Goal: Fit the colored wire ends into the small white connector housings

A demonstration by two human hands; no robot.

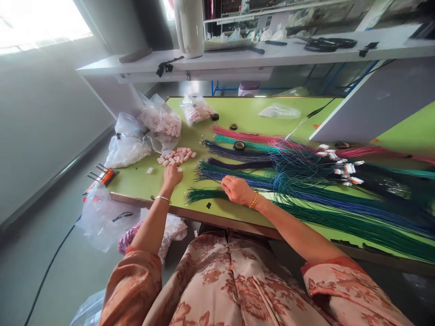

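My left hand point(172, 174) reaches to the near edge of a small pile of white and pink connectors point(176, 156) on the green table point(142, 179); its fingers curl down onto a piece I cannot make out. My right hand point(238, 189) rests curled on the ends of the green wire bundle point(204, 195), fingers pressed together on the wires. Bundles of blue wires point(238, 174), dark purple wires point(234, 156) and pink wires point(238, 135) lie fanned out to the right.
Clear plastic bags of connectors point(162, 121) sit at the far left of the table, another bag point(196, 110) behind. Small tape rolls point(239, 145) lie among the wires. A white panel point(374, 108) leans at the right. A shelf point(238, 59) with a roll and tools runs above.
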